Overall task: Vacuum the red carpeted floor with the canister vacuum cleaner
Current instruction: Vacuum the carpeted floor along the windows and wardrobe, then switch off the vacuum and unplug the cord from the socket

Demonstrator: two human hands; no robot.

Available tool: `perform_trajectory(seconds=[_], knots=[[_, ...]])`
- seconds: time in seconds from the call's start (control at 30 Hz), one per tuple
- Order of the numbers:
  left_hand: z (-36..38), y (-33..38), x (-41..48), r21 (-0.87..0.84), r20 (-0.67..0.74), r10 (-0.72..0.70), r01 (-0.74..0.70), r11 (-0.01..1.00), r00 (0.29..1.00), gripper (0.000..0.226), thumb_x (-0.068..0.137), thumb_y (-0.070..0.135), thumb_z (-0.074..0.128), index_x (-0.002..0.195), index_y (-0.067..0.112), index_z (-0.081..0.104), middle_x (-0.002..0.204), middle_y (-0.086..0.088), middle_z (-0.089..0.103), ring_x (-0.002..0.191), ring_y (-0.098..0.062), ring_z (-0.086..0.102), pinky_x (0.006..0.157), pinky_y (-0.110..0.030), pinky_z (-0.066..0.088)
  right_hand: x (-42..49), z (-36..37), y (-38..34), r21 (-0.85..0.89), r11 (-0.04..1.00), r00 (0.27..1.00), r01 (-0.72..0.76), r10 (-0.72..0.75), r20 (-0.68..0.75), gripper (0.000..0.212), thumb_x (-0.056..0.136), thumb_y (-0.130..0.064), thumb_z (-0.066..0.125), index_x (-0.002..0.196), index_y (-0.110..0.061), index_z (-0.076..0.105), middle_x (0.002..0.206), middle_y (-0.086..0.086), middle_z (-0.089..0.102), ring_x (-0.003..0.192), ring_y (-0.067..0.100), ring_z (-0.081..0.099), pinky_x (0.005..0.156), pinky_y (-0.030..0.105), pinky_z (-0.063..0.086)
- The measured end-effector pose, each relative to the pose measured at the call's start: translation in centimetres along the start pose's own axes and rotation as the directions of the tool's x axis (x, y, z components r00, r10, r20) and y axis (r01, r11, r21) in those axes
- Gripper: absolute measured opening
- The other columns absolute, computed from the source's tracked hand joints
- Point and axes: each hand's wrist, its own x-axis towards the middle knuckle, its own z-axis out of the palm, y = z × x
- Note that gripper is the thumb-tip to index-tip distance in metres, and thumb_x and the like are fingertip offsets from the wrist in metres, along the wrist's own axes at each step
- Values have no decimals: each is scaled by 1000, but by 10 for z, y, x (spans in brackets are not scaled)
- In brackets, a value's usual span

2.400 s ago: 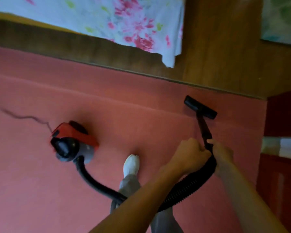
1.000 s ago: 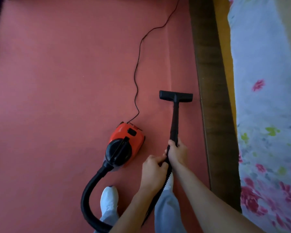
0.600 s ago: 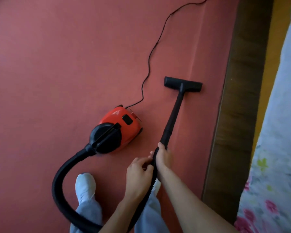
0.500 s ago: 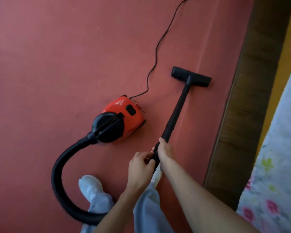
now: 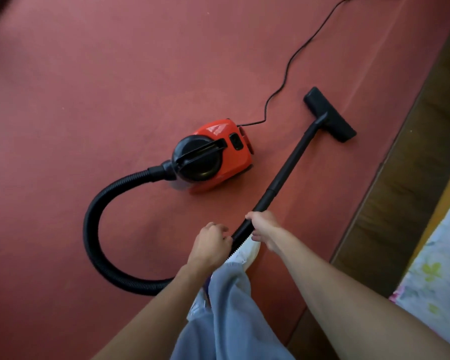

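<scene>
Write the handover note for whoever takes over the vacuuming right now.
Left hand: closed on the ribbed hose where it meets the wand.
Right hand: closed on the lower end of the black wand.
Floor nozzle is flat on the red carpet, near the wooden bed frame. Red canister sits left of the wand, its cord trailing away up the carpet.
Done: cannot tell which areas are cleaned.
Left: keep working the carpet; mind the cord.

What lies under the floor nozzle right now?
The floor nozzle rests flat on the red carpet, near the wooden bed frame. The carpet beneath it is covered, so any dirt there cannot be seen.
</scene>
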Motion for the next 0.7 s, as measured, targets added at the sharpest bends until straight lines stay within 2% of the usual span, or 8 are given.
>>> perform_trajectory(seconds=[0.07, 0.17, 0.23, 0.3, 0.37, 0.5, 0.63, 0.7], knots=[[-10, -7, -19, -10, -35, 3, -3, 1000, 999, 38, 89, 15, 49, 124, 10, 65, 126, -10, 61, 115, -25, 59, 99, -30, 42, -18, 2, 5, -206, 974, 995, 92, -99, -23, 22, 92, -20, 54, 108, -6, 59, 107, 11, 63, 104, 31, 63, 90, 38, 54], [-30, -9, -50, -26, -97, 29, -32, 999, 995, 35, 90, 15, 48, 119, 12, 68, 119, -9, 64, 107, -25, 62, 95, -31, 45, -62, 1, -2, -403, 884, 966, 235, -260, -6, 24, 89, -17, 50, 89, -2, 69, 87, 9, 66, 93, 31, 60, 80, 33, 44], [-46, -5, -68, -42, -153, 37, -44, 998, 988, 32, 90, 14, 49, 114, 11, 69, 115, -9, 64, 104, -25, 62, 93, -33, 46, -95, -2, -12, -462, 833, 942, 304, -336, 16, 29, 92, -18, 50, 97, 2, 71, 98, 14, 71, 102, 33, 60, 87, 36, 45], [-63, 3, -84, -62, -206, 42, -56, 997, 978, 31, 90, 13, 49, 113, 11, 69, 114, -8, 65, 105, -25, 61, 93, -33, 46, -125, -6, -25, -507, 785, 920, 354, -389, 39, 32, 96, -21, 50, 109, -2, 72, 117, 13, 70, 116, 32, 58, 96, 35, 43], [-79, 12, -96, -68, -245, 51, -70, 995, 968, 31, 90, 13, 49, 113, 11, 69, 114, -8, 65, 106, -25, 61, 92, -33, 45, -148, -11, -38, -559, 721, 893, 409, -443, 82, 32, 97, -23, 51, 113, -6, 73, 124, 11, 68, 123, 31, 56, 100, 33, 41], [-109, 30, -104, -74, -318, 58, -86, 994, 946, 27, 91, 14, 50, 109, 13, 70, 112, -5, 66, 103, -22, 61, 88, -29, 44, -172, -26, -69, -623, 603, 834, 497, -531, 151, 35, 94, -25, 52, 122, -15, 70, 127, 6, 68, 122, 24, 58, 102, 29, 42], [-126, 51, -87, -118, -349, 11, -55, 991, 937, 27, 92, 14, 49, 109, 13, 70, 115, -4, 67, 103, -20, 63, 92, -36, 51, -164, -45, -103, -707, 458, 783, 539, -581, 221, 36, 92, -24, 49, 121, -17, 69, 123, 9, 69, 119, 29, 59, 103, 36, 46], [-127, 60, -69, -130, -357, -35, -13, 991, 934, 29, 91, 14, 49, 112, 13, 69, 117, -4, 66, 105, -21, 63, 92, -37, 51, -148, -52, -122, -744, 357, 748, 565, -603, 279, 41, 92, -23, 48, 129, -17, 64, 128, 9, 67, 121, 29, 58, 104, 37, 46]])
